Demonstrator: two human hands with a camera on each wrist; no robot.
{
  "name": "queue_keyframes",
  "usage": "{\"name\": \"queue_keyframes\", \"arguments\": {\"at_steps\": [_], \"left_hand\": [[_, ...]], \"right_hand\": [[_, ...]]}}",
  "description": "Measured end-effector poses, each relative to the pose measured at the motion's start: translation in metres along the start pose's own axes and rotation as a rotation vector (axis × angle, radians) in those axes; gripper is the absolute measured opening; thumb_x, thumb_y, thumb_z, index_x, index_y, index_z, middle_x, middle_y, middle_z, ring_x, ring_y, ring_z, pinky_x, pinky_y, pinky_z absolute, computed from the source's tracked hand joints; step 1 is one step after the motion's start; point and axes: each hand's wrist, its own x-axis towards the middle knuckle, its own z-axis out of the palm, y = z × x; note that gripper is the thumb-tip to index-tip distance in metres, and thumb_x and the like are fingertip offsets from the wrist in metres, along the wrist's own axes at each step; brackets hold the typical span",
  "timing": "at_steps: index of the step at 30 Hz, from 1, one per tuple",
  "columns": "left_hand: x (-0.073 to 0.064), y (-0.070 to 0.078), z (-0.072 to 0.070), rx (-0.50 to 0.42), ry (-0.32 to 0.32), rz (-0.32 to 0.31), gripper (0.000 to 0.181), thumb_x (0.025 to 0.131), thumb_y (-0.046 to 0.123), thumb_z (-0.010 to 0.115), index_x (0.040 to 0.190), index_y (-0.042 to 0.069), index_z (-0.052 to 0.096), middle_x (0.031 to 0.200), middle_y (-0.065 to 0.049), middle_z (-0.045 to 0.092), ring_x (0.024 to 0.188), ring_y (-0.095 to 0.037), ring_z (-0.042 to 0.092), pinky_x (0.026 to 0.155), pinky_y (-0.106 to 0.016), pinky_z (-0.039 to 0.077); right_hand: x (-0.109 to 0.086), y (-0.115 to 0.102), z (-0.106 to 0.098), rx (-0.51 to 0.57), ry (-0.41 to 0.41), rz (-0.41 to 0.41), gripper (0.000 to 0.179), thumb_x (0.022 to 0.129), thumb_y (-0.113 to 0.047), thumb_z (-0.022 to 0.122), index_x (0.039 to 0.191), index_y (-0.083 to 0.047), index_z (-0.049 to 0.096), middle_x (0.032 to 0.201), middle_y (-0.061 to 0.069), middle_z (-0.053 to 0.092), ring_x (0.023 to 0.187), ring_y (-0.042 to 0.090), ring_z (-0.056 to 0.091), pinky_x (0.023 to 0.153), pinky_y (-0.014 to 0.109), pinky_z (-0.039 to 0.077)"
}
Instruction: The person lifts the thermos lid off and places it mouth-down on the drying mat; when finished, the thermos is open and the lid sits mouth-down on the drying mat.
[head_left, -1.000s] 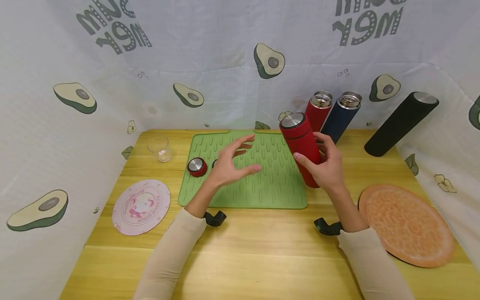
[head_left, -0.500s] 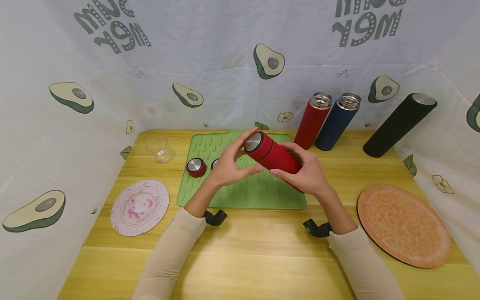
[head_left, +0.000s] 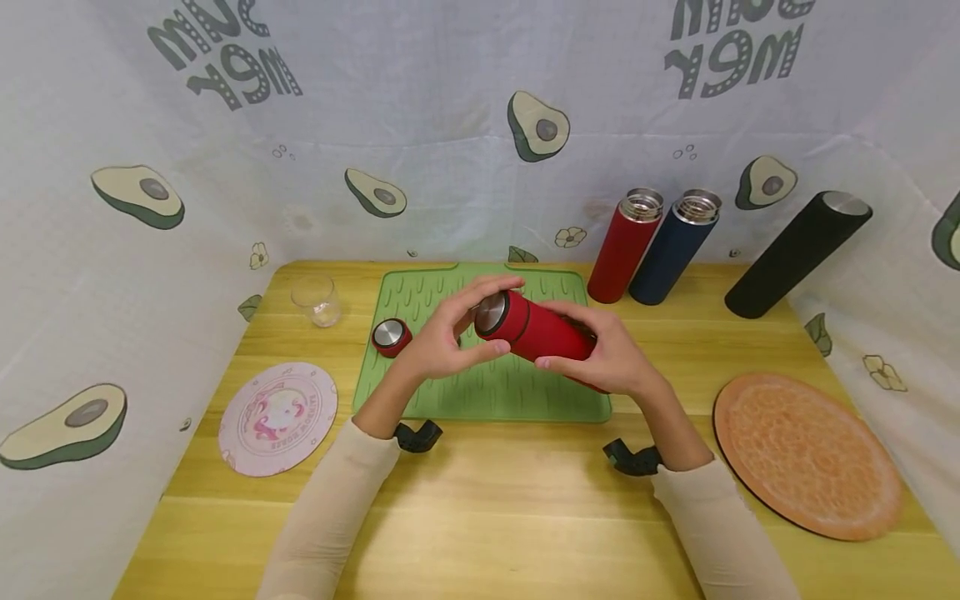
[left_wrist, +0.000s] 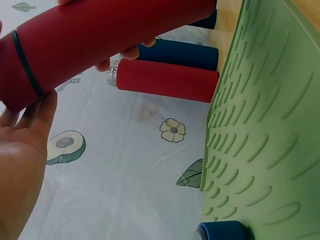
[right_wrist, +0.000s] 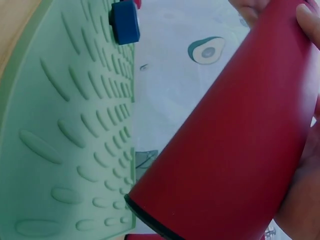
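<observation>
A red thermos (head_left: 551,333) with a steel-topped red lid (head_left: 492,313) is held tilted above the green mat (head_left: 480,400), its lid end towards the left. My right hand (head_left: 611,350) grips its body, thumb on the near side. Around the lid curls my left hand (head_left: 442,342), with fingers on the far side and thumb on the near side. In the left wrist view, the left fingers (left_wrist: 37,117) touch the thermos close to the dark ring under the lid. A loose red lid (head_left: 392,337) and a blue lid (left_wrist: 225,231) lie on the mat.
Behind stand a red thermos (head_left: 624,250) and a blue thermos (head_left: 675,250), both without lids. A black thermos (head_left: 798,254) stands at the right. A clear glass (head_left: 316,300) is at the back left. Round mats lie left (head_left: 279,421) and right (head_left: 810,454).
The right hand has brought the red thermos left and down from beside the standing bottles, tipping it towards the left hand. The left hand now holds its lid.
</observation>
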Motion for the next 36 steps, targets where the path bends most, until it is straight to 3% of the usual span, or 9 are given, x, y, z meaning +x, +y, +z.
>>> {"name": "queue_keyframes", "arguments": {"at_steps": [9, 17, 23, 27, 32, 36], "left_hand": [[-0.001, 0.005, -0.004, 0.030, -0.049, -0.010, 0.068, 0.092, -0.003, 0.071, 0.155, 0.002, 0.044, 0.155, -0.013, 0.046, 0.134, -0.025, 0.052, 0.104, -0.038, 0.056], [-0.002, 0.010, -0.004, 0.220, -0.059, -0.062, 0.066, 0.098, 0.007, 0.069, 0.158, 0.010, 0.041, 0.155, -0.006, 0.047, 0.112, -0.017, 0.060, 0.088, -0.031, 0.058], [-0.001, 0.011, 0.001, 0.228, -0.011, -0.102, 0.066, 0.101, 0.010, 0.066, 0.160, 0.012, 0.038, 0.158, -0.006, 0.044, 0.121, -0.017, 0.060, 0.096, -0.032, 0.059], [-0.002, 0.010, 0.006, 0.222, 0.024, -0.150, 0.065, 0.103, 0.011, 0.064, 0.161, 0.012, 0.035, 0.158, -0.009, 0.043, 0.126, -0.019, 0.059, 0.099, -0.032, 0.058], [-0.001, 0.007, 0.012, 0.191, 0.142, -0.263, 0.062, 0.104, 0.018, 0.063, 0.161, 0.015, 0.037, 0.156, -0.008, 0.047, 0.133, -0.018, 0.056, 0.108, -0.030, 0.053], [0.000, 0.007, 0.013, 0.117, 0.218, -0.341, 0.061, 0.101, 0.023, 0.069, 0.157, 0.020, 0.045, 0.148, -0.002, 0.054, 0.133, -0.015, 0.056, 0.110, -0.031, 0.051]], "right_hand": [[-0.003, 0.000, -0.007, 0.024, -0.111, 0.025, 0.072, 0.086, -0.014, 0.084, 0.150, -0.024, 0.054, 0.127, 0.002, 0.068, 0.106, 0.022, 0.064, 0.082, 0.033, 0.061], [-0.002, -0.001, -0.003, 0.000, -0.122, 0.004, 0.069, 0.088, -0.015, 0.082, 0.151, -0.015, 0.053, 0.127, 0.007, 0.069, 0.105, 0.023, 0.064, 0.081, 0.034, 0.061], [-0.001, -0.001, -0.001, -0.004, -0.090, -0.021, 0.071, 0.089, -0.012, 0.081, 0.153, -0.016, 0.050, 0.124, 0.009, 0.069, 0.101, 0.024, 0.064, 0.077, 0.031, 0.061], [-0.002, 0.002, 0.002, -0.089, -0.048, -0.027, 0.072, 0.090, -0.018, 0.082, 0.154, -0.016, 0.049, 0.126, 0.010, 0.069, 0.099, 0.023, 0.065, 0.074, 0.030, 0.061], [0.000, 0.004, 0.010, -0.221, 0.041, -0.049, 0.076, 0.089, -0.025, 0.083, 0.156, -0.016, 0.047, 0.131, 0.011, 0.067, 0.101, 0.024, 0.065, 0.074, 0.037, 0.061], [0.000, 0.003, 0.010, -0.252, 0.112, -0.084, 0.077, 0.085, -0.022, 0.087, 0.153, -0.018, 0.051, 0.135, 0.011, 0.066, 0.107, 0.026, 0.065, 0.077, 0.042, 0.062]]}}
